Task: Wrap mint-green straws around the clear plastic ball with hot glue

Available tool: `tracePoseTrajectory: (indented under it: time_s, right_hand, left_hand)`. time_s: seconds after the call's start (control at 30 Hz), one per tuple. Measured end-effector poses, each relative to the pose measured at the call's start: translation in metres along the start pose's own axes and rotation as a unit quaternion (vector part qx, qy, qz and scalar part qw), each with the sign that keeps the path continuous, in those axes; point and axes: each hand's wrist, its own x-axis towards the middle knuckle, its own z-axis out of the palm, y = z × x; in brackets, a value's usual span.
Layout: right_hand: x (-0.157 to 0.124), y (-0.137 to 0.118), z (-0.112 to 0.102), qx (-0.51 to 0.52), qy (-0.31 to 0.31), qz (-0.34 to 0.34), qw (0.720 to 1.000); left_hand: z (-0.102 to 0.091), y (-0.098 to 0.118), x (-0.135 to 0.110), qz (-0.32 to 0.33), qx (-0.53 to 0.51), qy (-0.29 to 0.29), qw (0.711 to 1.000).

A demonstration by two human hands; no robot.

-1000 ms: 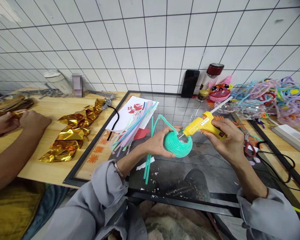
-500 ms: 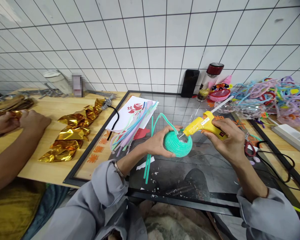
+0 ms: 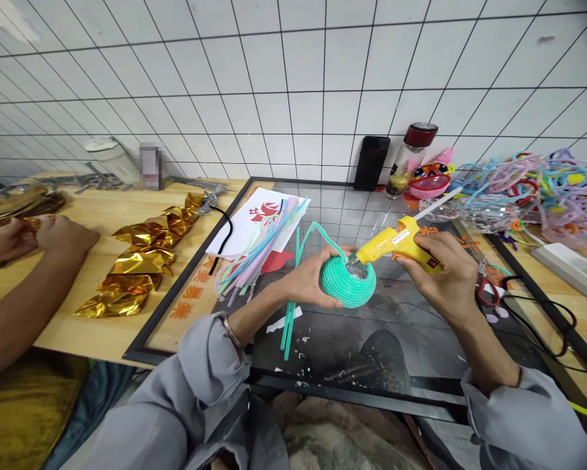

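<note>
My left hand [image 3: 313, 279] grips the left side of a round turquoise bowl [image 3: 352, 291] built from coiled pipe cleaner. From the bowl's rim a loose turquoise pipe cleaner [image 3: 317, 226] runs up and bends over to the left. Two straight lengths of turquoise pipe cleaner [image 3: 288, 333] lie under my left wrist. In my right hand [image 3: 447, 271] is a yellow hot glue gun [image 3: 388, 243] with a white glue stick [image 3: 440, 201] standing out of its back. Its metal nozzle is at the inner rim of the bowl, close to my left fingers; whether it touches cannot be told.
Pastel pipe cleaners [image 3: 261, 254] lie on white paper [image 3: 241, 225]. A phone [image 3: 372, 163] and a glass bottle [image 3: 411, 160] stand by the wall. Tangled pipe cleaners [image 3: 542, 189], red scissors [image 3: 489, 290] and a power strip [image 3: 574, 267] are rightward. Another person's hands [image 3: 68, 234] work beside gold foil [image 3: 141, 261].
The glue gun has shifted slightly left, its nozzle moving along the bowl's inner rim toward my left fingers. The bowl and my left hand stay put.
</note>
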Motion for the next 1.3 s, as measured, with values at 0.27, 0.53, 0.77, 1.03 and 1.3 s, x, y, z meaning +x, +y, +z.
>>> tracePoseTrajectory:
  time_s: [0.27,0.53,0.77,1.03,1.3]
  right_hand:
    - [-0.0002,0.0009,-0.0027,0.024,-0.02,0.009,0.999]
    - [-0.0019,-0.0055,0.0025,0.003,0.001,0.025,1.0]
    - [-0.0023,-0.0037,0.0004,-0.017,-0.005,0.019,1.0]
    - [-0.0006,-0.0032,-0.0023,0.0,-0.012,0.005,1.0]
    - [-0.0025,-0.0036,0.0021,-0.013,0.005,0.025,1.0]
  left_hand:
    - [-0.0006,-0.0025,-0.0003,0.024,0.0,0.0,1.0]
    - [-0.0002,-0.0008,0.0002,0.017,0.006,-0.004,1.0]
    - [0.0,-0.0014,-0.0005,0.011,0.012,-0.004,1.0]
    - [0.0004,-0.0023,-0.0001,0.016,0.015,0.0,1.0]
    - [-0.0009,0.0017,-0.0003,0.007,0.025,-0.006,1.0]
